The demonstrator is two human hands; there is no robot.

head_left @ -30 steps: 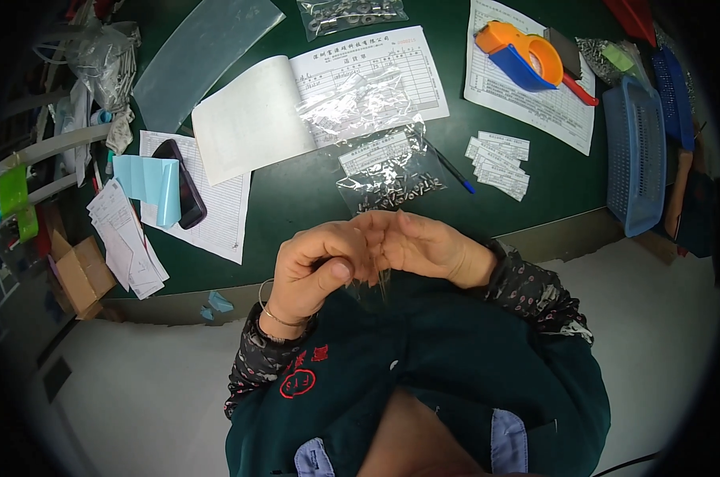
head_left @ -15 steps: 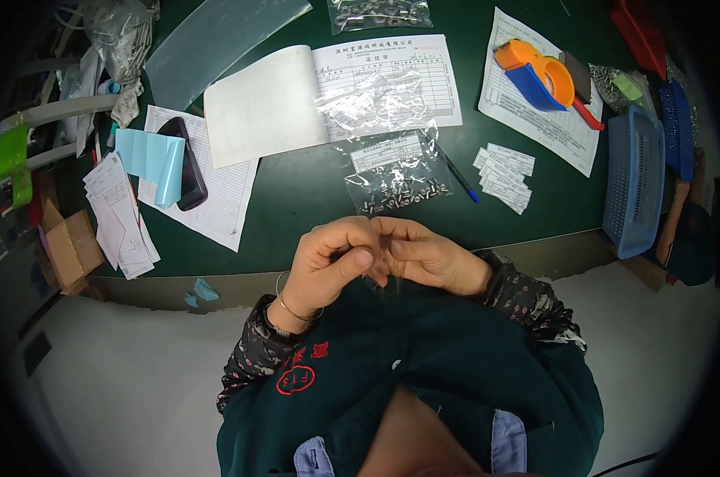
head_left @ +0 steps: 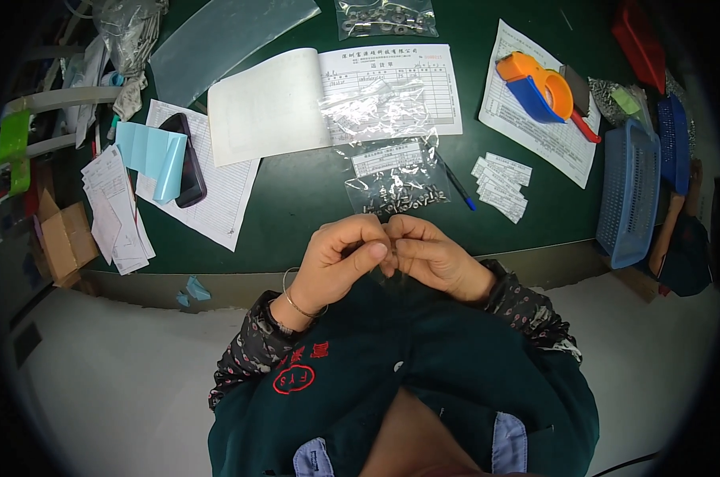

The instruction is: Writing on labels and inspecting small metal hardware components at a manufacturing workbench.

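Just past the table's near edge, my left hand (head_left: 344,256) and my right hand (head_left: 441,258) meet in front of my body. Both have thumb and fingers pinched together, fingertips almost touching. Whatever lies between them is too small or hidden to make out. Right beyond my fingers is a clear plastic bag (head_left: 361,188) with a white printed label (head_left: 387,158) and several small metal parts (head_left: 408,198) at its near end. Its far part overlaps an open form booklet (head_left: 269,111). A dark pen with a blue end (head_left: 460,189) lies against the bag's right side.
Paper slips (head_left: 501,188) and an orange-and-blue tape dispenser (head_left: 547,89) on a sheet are to the right, blue baskets (head_left: 629,191) beyond. At left are a phone (head_left: 193,179), light blue paper (head_left: 148,159) and a cardboard box (head_left: 67,238). Another bag of metal parts (head_left: 386,20) lies far back.
The view has shifted slightly. My hands stay pinched together, with the fingers of my right hand a little repositioned. Nothing on the table has visibly been moved.
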